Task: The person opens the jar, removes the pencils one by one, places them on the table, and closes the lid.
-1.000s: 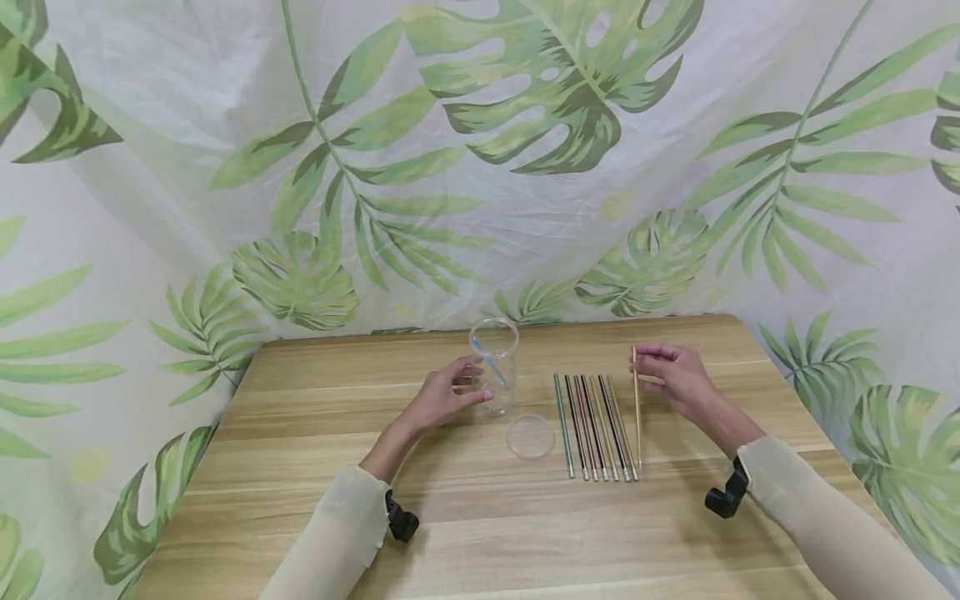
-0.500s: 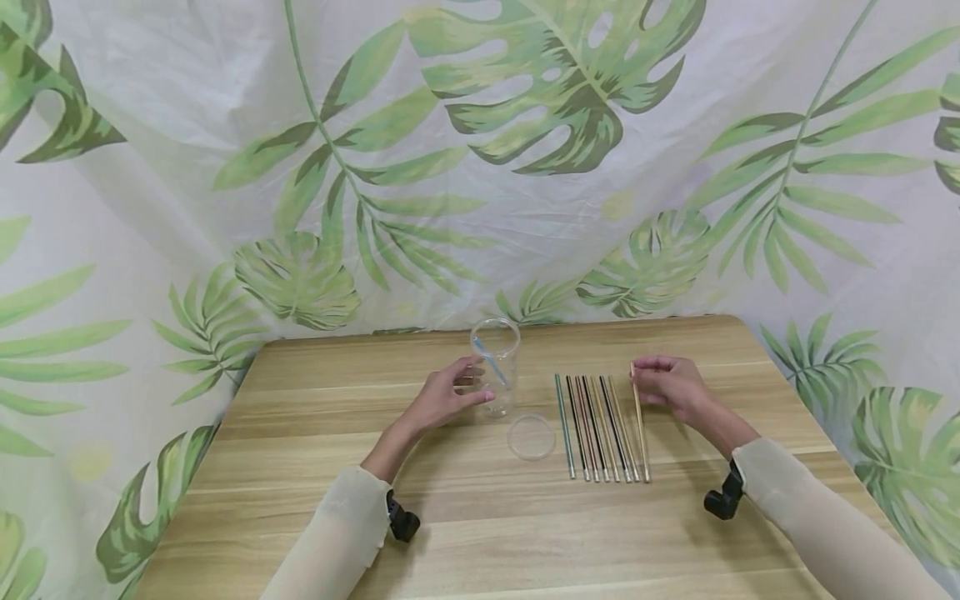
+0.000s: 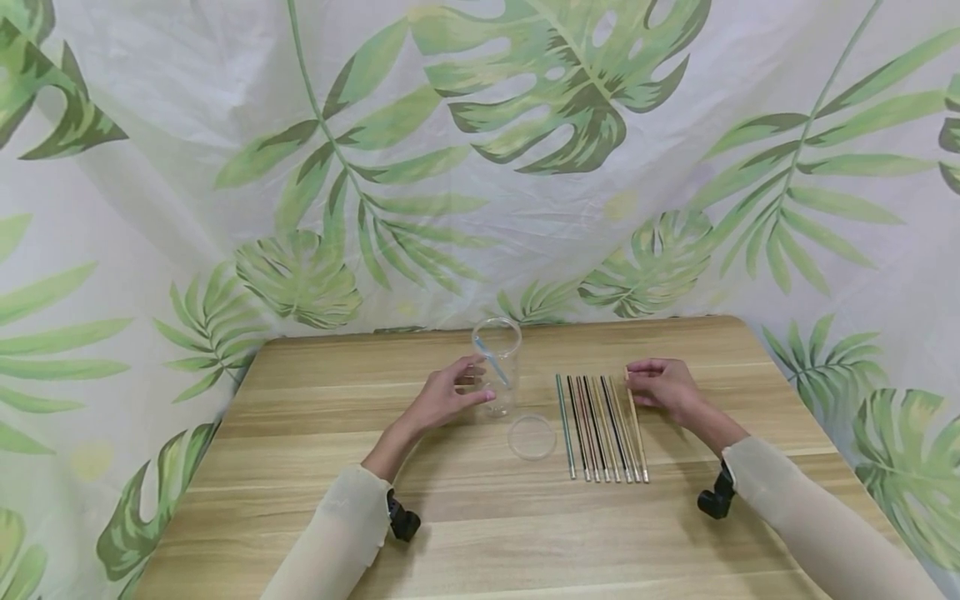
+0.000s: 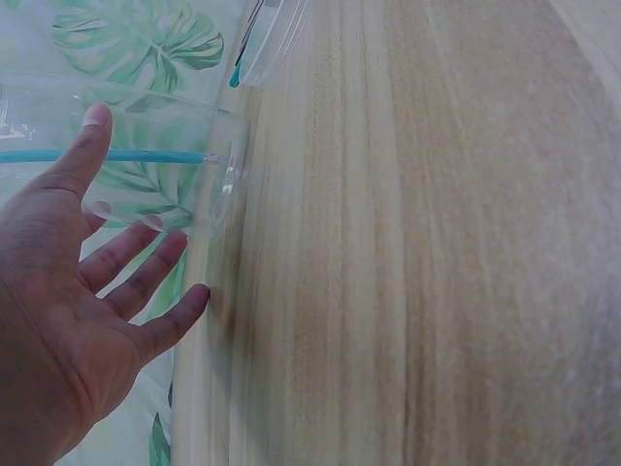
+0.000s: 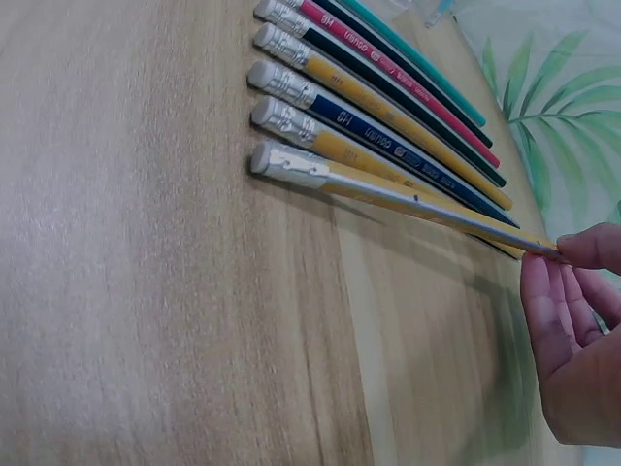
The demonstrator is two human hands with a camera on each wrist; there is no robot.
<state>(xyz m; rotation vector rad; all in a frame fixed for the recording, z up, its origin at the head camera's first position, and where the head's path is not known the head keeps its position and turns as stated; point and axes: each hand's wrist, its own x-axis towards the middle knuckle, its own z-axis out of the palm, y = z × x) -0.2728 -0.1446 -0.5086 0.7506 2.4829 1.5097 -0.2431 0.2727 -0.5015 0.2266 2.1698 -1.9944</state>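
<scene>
A tall clear plastic cup [image 3: 504, 379] stands upright with a blue pencil [image 4: 146, 155] leaning inside it. My left hand [image 3: 444, 395] holds the cup from its left side, thumb across the near side and fingers round behind. My right hand [image 3: 664, 387] pinches the unsharpened end of a yellow pencil [image 5: 417, 202] between thumb and fingers. This pencil slants, its white eraser end low over the table at the right end of a row of pencils [image 3: 602, 429]. Green, black, red and yellow ones lie side by side there, eraser ends toward me.
A clear round lid [image 3: 532, 437] lies flat between the cup and the pencil row. The wood-grain table [image 3: 480, 533] ends at a leaf-printed cloth [image 3: 420, 208] hanging behind it. A small black camera sits at each wrist.
My right hand has come down and slightly left with the yellow pencil, whose eraser end has swung a little right, beside the row. The left hand stays at the cup.
</scene>
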